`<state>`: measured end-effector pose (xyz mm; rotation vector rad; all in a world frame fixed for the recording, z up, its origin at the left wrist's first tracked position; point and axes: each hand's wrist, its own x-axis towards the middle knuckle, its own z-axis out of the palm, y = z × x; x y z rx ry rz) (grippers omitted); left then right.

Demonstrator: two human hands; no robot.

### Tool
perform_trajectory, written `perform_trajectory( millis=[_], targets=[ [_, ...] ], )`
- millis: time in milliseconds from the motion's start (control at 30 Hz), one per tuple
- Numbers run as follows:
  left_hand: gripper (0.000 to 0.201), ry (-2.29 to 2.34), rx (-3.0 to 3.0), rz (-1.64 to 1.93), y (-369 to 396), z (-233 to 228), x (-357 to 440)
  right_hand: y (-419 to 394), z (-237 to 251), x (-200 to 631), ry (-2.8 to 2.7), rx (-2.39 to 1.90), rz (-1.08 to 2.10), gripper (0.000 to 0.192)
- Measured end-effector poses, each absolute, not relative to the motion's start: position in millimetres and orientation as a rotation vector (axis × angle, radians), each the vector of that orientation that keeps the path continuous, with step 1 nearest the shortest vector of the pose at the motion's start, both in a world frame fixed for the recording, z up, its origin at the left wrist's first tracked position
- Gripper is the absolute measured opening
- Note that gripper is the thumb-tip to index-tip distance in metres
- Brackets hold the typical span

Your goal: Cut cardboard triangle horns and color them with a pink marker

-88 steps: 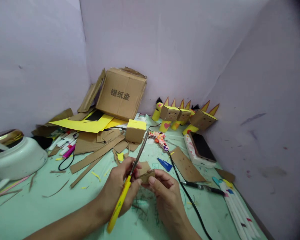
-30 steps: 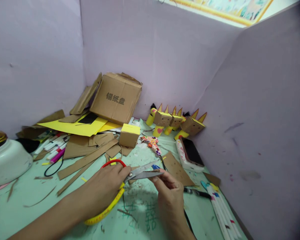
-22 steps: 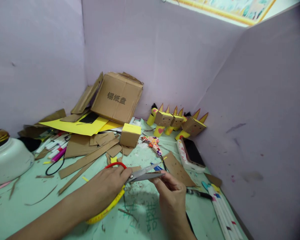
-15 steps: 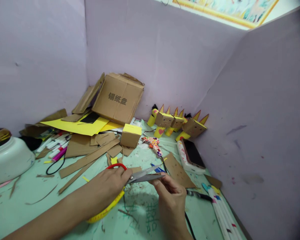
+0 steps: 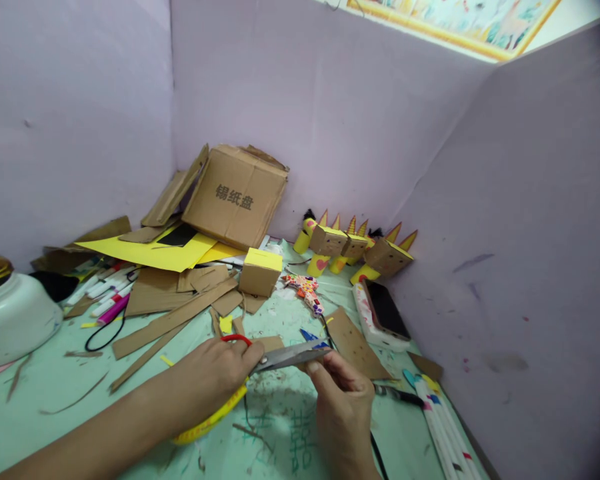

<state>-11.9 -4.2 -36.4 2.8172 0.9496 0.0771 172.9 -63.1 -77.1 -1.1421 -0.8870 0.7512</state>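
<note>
Scissors (image 5: 280, 358) lay nearly level in the head view, their handles gripped in the left hand (image 5: 207, 380), with a red loop showing above the knuckles and a yellow one below the palm. The blades pointed toward the right hand (image 5: 343, 400), whose fingers (image 5: 325, 363) were pinched closed at the blade tips on a small cardboard piece (image 5: 307, 349), mostly hidden. Just beyond those fingers lay a brown cardboard sheet (image 5: 353, 340); farther off stood a small yellow-topped box (image 5: 260, 270), all on the green table (image 5: 55, 400).
</note>
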Motion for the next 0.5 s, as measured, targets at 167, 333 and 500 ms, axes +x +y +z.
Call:
perform_trajectory(
  millis=[167, 333, 500],
  targets=[
    [0.049, 0.936, 2.887, 0.027, -2.9, -34.0, -12.0, -62.3, -79.1, 173.8, -0.922, -1.133, 0.765, 0.006],
    [0.045, 0.928, 2.921, -0.001, -4.5, -32.8, -13.5, -61.7, -85.7, 175.8, -0.866, -1.12, 0.768, 0.004],
    [0.033, 0.872, 2.659, 0.169, -0.2, -29.5, -17.5, -58.4, -85.6, 174.7, -0.8, -1.068, 0.838, 0.008]
  ],
)
